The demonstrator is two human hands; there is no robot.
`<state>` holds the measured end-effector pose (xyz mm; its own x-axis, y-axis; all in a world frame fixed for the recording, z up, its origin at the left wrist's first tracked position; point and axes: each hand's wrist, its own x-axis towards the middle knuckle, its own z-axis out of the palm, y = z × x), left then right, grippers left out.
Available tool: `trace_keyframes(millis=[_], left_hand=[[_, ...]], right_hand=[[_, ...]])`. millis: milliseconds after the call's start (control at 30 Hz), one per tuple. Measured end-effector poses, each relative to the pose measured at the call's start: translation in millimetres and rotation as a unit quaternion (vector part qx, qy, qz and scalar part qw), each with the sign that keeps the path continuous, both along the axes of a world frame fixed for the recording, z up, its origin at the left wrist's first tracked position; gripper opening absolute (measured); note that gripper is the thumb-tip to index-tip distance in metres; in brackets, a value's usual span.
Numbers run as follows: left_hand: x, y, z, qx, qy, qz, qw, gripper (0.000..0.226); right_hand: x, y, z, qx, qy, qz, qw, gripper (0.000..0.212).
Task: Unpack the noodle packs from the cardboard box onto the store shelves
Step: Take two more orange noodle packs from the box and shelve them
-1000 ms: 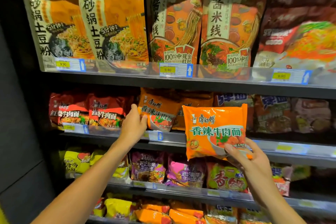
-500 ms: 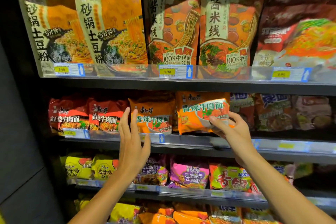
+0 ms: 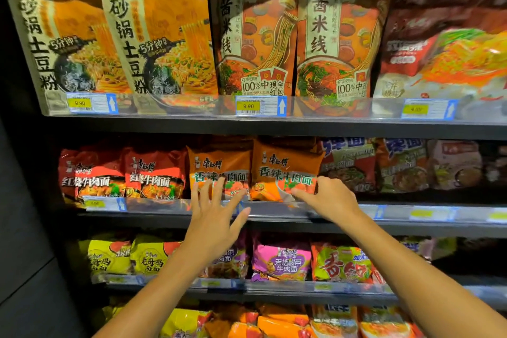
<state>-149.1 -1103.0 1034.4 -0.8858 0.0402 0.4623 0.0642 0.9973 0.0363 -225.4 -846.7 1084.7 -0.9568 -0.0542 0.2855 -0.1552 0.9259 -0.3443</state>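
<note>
On the middle shelf (image 3: pixel 274 223) two orange noodle packs (image 3: pixel 285 170) now stand side by side (one a second ago); two red packs (image 3: pixel 153 173) sit left. The right hand (image 3: pixel 329 197) touches the newcomer with straight fingers; the left hand (image 3: pixel 216 217) has spread open.

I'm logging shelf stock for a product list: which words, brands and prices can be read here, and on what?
"砂锅土豆粉", "5分钟": tall orange pouches, top shelf.
"麻酱米线", "100%中现金红包": tall tan-orange pouches.
"9.90": yellow price tags.
"康师傅 红烧牛肉面": red noodle packs.
"康师傅 香辣牛肉面": orange noodle packs.
"老坛酸菜牛肉面": purple pack.
Other packs and lower tags: too blurred.
</note>
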Motion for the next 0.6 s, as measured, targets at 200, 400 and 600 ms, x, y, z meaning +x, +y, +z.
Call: trace_keyframes(millis=[200,400,600], left_hand=[[-3.4,-0.7,3.6,0.039,-0.027,-0.021,0.999,0.075],[-0.6,-8.7,-5.9,0.084,0.024,-0.064,0.994,0.063],[13.1,6.9,-17.5,0.069,0.051,-0.112,0.99,0.066]], right_hand=[[-0.1,-4.4,18.2,0.11,-0.062,0.004,0.992,0.072],[9.2,15.8,4.4,0.092,-0.046,-0.013,0.995,0.083],[39.9,56.5,-10.6,0.027,0.034,0.026,0.999,0.09]])
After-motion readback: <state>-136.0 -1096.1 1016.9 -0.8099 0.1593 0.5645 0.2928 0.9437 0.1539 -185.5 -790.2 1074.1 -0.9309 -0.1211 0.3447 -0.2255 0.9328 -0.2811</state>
